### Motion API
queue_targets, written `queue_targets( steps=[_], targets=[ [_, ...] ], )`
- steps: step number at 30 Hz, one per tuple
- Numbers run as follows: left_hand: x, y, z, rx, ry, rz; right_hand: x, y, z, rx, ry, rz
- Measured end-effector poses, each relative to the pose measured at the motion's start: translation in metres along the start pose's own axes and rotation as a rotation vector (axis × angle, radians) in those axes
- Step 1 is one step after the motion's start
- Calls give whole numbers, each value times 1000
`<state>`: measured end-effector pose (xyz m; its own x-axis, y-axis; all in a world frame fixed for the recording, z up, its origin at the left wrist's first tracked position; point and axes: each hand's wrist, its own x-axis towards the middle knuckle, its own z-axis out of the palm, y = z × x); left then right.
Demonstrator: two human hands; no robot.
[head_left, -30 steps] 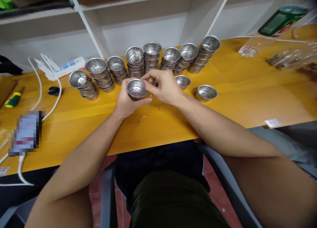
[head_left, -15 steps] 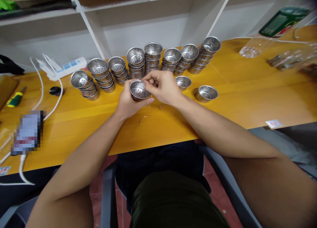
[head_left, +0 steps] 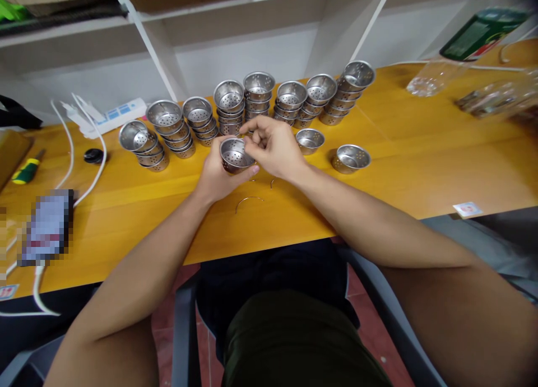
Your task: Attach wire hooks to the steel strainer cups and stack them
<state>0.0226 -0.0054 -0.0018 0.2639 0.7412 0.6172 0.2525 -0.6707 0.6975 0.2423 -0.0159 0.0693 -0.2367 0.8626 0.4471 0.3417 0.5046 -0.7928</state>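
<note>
There is one perforated metal cup [head_left: 237, 156] in the left hand [head_left: 215, 173]. The left fingers are closed around its left side, with the thumb along the near side, and the cup's mouth is turned up. The right hand [head_left: 275, 148] is at the right side of this cup; its thumb and forefinger are bent at the far right part of the rim. Whether they pinch something thin there, I cannot tell.

On the surface [head_left: 420, 146], I count eight stacks of cups [head_left: 229, 97] in a row on the far side; how many cups each one has is partly hidden. Two single cups [head_left: 352, 159] stand to the right of the right hand. Three pieces of curved wire [head_left: 249, 197] are visible nearer than the held cup. At the left there are one screwdriver [head_left: 27, 171] and one power strip [head_left: 121, 114].
</note>
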Motion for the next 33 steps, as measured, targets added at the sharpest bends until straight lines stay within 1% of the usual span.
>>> queue_targets(
  steps=[2,5,7,9,13,19,23,33],
  targets=[
    [1,-2,-2,-59,-12,-46,1,-1,-6,82,-32,-30],
    [3,-10,-4,-229,-36,-130,4,-2,-21,267,-205,-123],
    [4,-15,-5,-310,-58,-161,6,-1,-29,358,-322,-152],
    [3,-17,-6,-339,-82,-168,7,1,-33,407,-374,-144],
    [0,-13,-6,-315,-123,-115,6,1,-34,436,-397,-102],
    [0,-10,-4,-153,-99,11,4,5,-37,403,-444,-73],
    [0,-10,-4,-112,-95,68,2,4,-39,383,-470,-82],
    [-1,-5,-2,-129,-121,41,0,1,-43,366,-490,-62]
  ],
)
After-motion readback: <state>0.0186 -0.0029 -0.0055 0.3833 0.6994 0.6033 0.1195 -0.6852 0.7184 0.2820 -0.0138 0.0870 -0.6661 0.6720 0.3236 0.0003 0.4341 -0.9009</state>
